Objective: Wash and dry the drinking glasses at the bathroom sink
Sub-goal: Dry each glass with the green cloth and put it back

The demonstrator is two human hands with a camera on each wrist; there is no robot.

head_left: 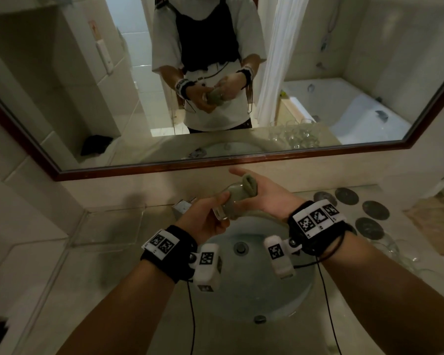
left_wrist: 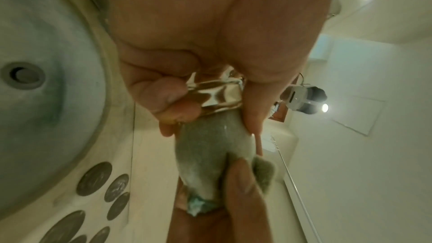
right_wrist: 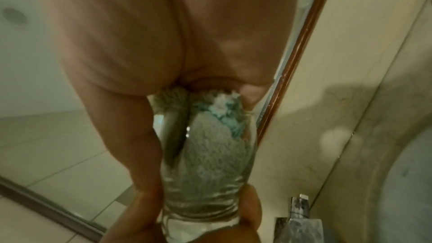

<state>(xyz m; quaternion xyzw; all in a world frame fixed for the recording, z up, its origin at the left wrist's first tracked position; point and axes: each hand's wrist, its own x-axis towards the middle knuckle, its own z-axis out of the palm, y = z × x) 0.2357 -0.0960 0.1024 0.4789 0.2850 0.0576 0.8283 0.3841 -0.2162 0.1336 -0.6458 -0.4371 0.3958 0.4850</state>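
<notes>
Dim warm light; wrist views blurred; wide-angle edge distortion.

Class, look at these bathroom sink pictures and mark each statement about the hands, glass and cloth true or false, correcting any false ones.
1. The left hand grips the base of the glass. True.
2. A grey-green cloth is stuffed inside the glass. True.
3. The glass stands on the counter. False: it is held above the sink.
4. The right hand is resting on the tap. False: it holds the cloth at the glass's mouth.
5. Dark round coasters lie right of the sink. True.
</notes>
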